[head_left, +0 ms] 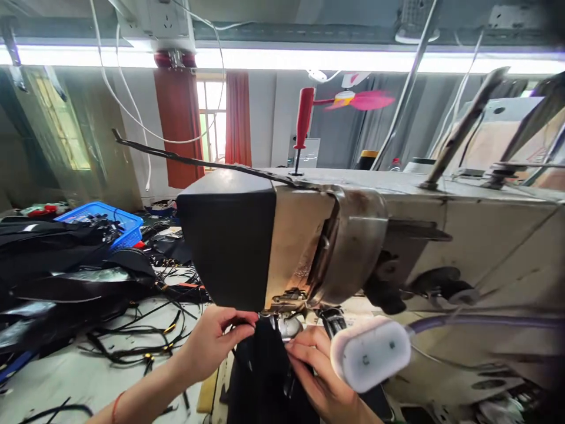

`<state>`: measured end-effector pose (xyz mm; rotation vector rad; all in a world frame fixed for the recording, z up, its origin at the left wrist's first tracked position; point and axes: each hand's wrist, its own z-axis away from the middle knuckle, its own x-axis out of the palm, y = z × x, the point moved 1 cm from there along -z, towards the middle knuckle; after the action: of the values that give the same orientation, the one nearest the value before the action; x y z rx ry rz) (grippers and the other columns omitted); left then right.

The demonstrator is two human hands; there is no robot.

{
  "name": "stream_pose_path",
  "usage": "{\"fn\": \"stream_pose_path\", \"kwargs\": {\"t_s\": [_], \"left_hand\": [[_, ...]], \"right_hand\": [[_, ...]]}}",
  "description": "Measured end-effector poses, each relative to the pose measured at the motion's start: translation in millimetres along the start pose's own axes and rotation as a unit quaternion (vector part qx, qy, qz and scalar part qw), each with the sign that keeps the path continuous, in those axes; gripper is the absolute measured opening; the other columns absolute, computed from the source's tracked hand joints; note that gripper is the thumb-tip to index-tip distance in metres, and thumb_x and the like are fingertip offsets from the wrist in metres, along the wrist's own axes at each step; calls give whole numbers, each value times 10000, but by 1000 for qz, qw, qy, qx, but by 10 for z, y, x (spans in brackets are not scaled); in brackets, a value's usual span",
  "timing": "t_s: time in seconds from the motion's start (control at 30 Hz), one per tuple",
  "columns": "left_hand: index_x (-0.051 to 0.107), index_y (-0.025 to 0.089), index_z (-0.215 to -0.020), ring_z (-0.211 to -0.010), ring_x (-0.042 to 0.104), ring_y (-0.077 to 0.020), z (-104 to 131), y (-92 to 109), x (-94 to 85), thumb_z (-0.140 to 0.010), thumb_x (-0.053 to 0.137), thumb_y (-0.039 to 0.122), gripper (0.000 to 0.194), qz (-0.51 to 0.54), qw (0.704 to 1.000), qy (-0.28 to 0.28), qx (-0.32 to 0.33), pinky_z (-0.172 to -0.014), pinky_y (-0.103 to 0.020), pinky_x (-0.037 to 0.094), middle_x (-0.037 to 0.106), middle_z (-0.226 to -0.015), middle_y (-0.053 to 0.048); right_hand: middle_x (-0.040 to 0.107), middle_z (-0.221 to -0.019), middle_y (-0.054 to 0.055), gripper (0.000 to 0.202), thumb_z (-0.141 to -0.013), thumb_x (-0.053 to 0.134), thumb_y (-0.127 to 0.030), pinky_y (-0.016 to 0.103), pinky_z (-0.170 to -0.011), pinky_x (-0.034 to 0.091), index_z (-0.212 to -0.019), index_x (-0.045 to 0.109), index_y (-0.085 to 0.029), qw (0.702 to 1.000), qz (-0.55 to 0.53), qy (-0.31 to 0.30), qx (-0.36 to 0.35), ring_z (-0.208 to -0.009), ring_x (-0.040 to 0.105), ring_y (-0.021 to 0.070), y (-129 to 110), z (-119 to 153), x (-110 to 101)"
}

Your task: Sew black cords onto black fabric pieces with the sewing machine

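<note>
A black fabric piece (260, 371) lies below the head of a sewing machine (229, 241) and runs down toward me. My left hand (216, 338) is closed in a pinch at the fabric's upper left edge, right under the machine's dark end cover. On the other side, my right hand (322, 368) grips the fabric's right edge, thumb and fingers pressed together. Between the two hands is the shiny metal of the presser area (290, 325); the needle itself I cannot make out. A white oval lamp (371, 353) on a flexible neck partly covers my right hand.
Black cords (132, 344) lie scattered on the table at left. Behind them are heaped black material (66, 288) and a blue basket (128, 232). A red-handled screwdriver (304, 118) stands upright on the machine, near a long dark rod (189, 158) jutting left.
</note>
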<state>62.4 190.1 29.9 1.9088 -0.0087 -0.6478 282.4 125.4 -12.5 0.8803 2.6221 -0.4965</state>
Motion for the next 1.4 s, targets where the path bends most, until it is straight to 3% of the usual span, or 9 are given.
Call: {"fn": "stream_pose_path", "kwargs": {"t_s": [0.13,0.3,0.53,0.77,0.9,1.03,1.1,1.27,1.4], "left_hand": [[770,180,-776,-727,659,-144,23,-8,26,-651,763,269,153,177,977,11,-116,-689,-211,505,762,-773,-28],[767,188,-746,-699,611,-108,46,-70,58,-625,788,227,129,230,961,44,-150,-678,-188,475,742,-759,-11],[769,204,-707,-689,640,-153,54,-7,107,-670,763,274,79,93,994,44,-22,-641,-229,488,726,-750,-39],[773,248,-734,-745,695,-164,51,51,61,-726,745,226,37,-19,997,51,59,-708,-226,506,761,-764,-9],[763,249,-738,-720,701,-154,53,139,58,-740,753,207,43,-72,993,52,76,-704,-219,500,767,-748,13],[747,241,-742,-705,705,-142,53,162,66,-756,754,203,41,-95,990,53,90,-695,-207,502,766,-750,25],[747,245,-752,-721,709,-141,53,159,77,-764,753,204,43,-100,989,54,100,-708,-206,506,767,-756,29],[753,252,-754,-719,710,-147,47,160,123,-776,743,224,37,-99,987,64,107,-700,-211,512,766,-752,27],[773,274,-756,-775,720,-156,30,172,153,-792,724,253,65,-99,988,68,97,-740,-211,520,774,-775,23]], "right_hand": [[719,-819,82,320,-860,586,-21,311,-667,599,-1101,684,-206,1000,-27,-8,-3,-768,705,209,32,59,13],[702,-807,73,351,-853,583,-1,303,-653,587,-1114,685,-212,1000,-30,-9,0,-762,691,202,55,78,28],[678,-811,80,361,-847,571,-6,349,-673,584,-1150,660,-182,998,10,-9,-61,-809,676,218,46,53,14],[677,-804,117,259,-809,592,51,377,-677,588,-999,670,-106,997,14,-7,-74,-796,683,236,33,30,18],[722,-906,101,282,-855,575,-46,367,-764,614,-1072,684,-192,1000,5,-3,-16,-855,711,229,68,65,16],[748,-995,79,248,-892,622,-184,323,-813,624,-1130,675,-225,986,-60,-19,156,-915,728,230,110,8,9],[758,-969,52,206,-886,659,-212,281,-776,630,-1088,694,-232,975,-89,-49,198,-893,734,217,106,-75,5],[737,-786,23,92,-918,618,-203,243,-642,625,-906,709,-209,968,-119,-102,193,-723,721,186,90,-233,9],[729,-806,11,146,-951,539,-175,229,-708,622,-963,675,-228,972,-104,-100,185,-761,723,173,121,-181,-23]]}}
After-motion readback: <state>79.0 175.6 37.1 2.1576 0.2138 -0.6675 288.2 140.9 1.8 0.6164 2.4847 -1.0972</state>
